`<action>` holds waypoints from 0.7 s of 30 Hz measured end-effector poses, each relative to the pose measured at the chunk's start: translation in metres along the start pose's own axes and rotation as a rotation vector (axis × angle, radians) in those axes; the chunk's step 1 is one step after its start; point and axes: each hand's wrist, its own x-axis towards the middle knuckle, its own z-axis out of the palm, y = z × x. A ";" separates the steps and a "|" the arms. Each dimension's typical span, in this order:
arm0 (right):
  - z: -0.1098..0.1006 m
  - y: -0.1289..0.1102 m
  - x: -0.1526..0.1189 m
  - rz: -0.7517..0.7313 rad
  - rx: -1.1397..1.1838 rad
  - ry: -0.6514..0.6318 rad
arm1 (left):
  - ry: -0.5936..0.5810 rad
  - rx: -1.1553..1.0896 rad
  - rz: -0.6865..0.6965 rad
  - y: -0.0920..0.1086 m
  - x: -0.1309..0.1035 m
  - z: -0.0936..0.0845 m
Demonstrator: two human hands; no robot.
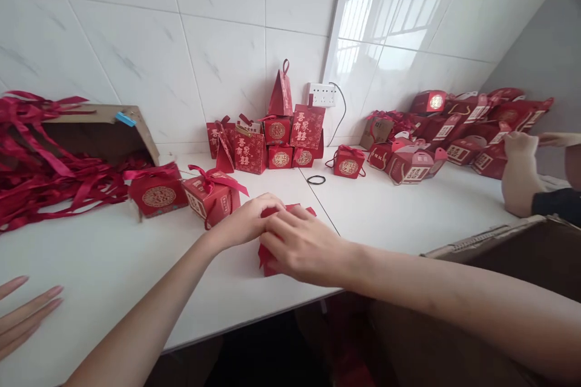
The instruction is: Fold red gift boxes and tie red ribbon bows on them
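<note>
In front of me on the white table sits a small red gift box (269,265), largely covered by my hands. My left hand (254,214) reaches it from the left, fingers curled against its upper part. From the right, my right hand (302,243) lies over the box top with bent fingers pressed together, meeting the left fingertips. Red ends, perhaps ribbon, poke out beyond the fingers; what the fingertips pinch is hidden. Left of the hands stand a red box with a ribbon bow (218,196) and another ribboned red box (158,193).
A cardboard carton spilling red ribbons (68,187) lies at left. Stacked red boxes (276,157) line the tiled wall, near a black ring (316,180) and a power strip (322,95). More boxes (411,163) and another person's arm (521,175) are right; another hand (27,317) is left.
</note>
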 end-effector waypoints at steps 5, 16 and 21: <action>0.018 -0.011 -0.003 -0.103 -0.130 0.249 | 0.042 0.018 -0.033 -0.003 0.001 0.013; 0.016 -0.023 0.001 0.014 -0.227 0.215 | 0.016 -0.211 -0.078 -0.006 -0.007 0.007; 0.019 -0.025 0.001 -0.032 -0.243 0.216 | 0.007 -0.190 -0.065 -0.012 -0.006 0.011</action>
